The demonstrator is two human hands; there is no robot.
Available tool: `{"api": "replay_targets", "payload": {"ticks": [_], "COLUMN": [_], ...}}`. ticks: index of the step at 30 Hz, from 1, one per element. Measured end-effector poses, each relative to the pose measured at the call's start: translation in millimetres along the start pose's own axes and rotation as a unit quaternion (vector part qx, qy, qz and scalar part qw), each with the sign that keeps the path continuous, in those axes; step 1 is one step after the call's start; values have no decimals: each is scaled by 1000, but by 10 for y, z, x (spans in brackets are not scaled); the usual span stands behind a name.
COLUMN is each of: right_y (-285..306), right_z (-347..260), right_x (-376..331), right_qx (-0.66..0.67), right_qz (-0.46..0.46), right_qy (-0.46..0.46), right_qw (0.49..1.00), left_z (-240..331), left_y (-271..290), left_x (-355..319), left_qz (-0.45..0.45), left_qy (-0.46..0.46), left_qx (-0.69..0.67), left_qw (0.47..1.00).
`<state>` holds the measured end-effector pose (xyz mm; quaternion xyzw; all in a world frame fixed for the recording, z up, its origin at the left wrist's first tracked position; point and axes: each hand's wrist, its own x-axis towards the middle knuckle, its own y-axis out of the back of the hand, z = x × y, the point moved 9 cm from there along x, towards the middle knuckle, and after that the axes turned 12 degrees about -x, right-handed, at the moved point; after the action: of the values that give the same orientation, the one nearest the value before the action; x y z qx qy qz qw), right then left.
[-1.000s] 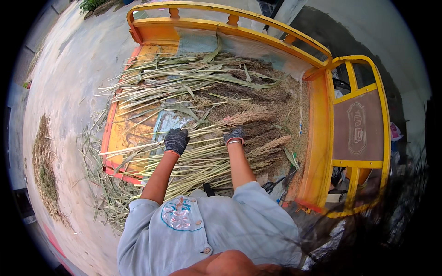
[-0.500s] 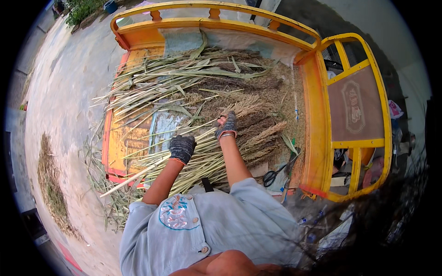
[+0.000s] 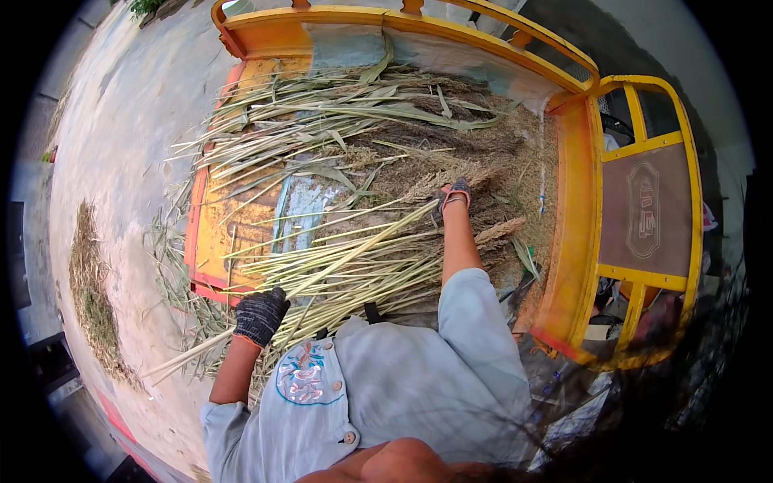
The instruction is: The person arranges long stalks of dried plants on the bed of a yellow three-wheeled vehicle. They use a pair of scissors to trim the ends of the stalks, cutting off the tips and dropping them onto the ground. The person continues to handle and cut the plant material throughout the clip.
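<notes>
My left hand (image 3: 262, 316), in a dark knitted glove, is closed around a few long pale stalks (image 3: 354, 262). Their cut ends stick out past it toward the lower left. The same stalks run up and right to my right hand (image 3: 452, 199), also gloved, which grips them just below their brushy seed heads (image 3: 471, 175). Its fingers are partly hidden behind the wrist. Beneath the held stalks lies a layer of similar greenish-yellow stalks (image 3: 386, 266), with the dark seed heads toward the right. Beyond them spreads another pile of stalks (image 3: 298, 121) with dry leaves.
All this lies in an orange-yellow cart bed, with a railing (image 3: 354, 16) along the far side and a barred panel (image 3: 644, 209) at the right. Loose seed (image 3: 527, 161) covers the bed's right part. Dry plant litter (image 3: 93, 298) lies on the concrete floor at left.
My hands have moved apart along the stalks: the left down and left, the right to the right toward the seed heads. The view has shifted, so the cart appears farther right.
</notes>
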<state>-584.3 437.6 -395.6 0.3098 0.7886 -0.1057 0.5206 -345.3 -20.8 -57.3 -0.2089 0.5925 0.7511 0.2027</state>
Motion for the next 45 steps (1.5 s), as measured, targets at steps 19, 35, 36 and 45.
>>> {"api": "replay_targets", "payload": {"ticks": [19, 35, 36, 45], "right_y": [-380, 2267, 2240, 808], "right_z": [766, 2111, 2330, 2745], "right_x": [569, -1518, -1676, -1464], "right_qx": [61, -91, -95, -130], "right_qz": [68, 48, 4, -163], "right_qy": [-30, -164, -163, -198], "right_qw": [995, 981, 982, 958], "left_z": [-307, 1303, 1322, 875], "left_y": [-958, -2506, -2459, -1953], "left_x": [586, 706, 689, 1231], "left_qz": [135, 89, 89, 175], "left_qy": [40, -190, -187, -156], "left_qx": [-145, -1, -11, -36], "left_qw": [979, 978, 978, 971]}}
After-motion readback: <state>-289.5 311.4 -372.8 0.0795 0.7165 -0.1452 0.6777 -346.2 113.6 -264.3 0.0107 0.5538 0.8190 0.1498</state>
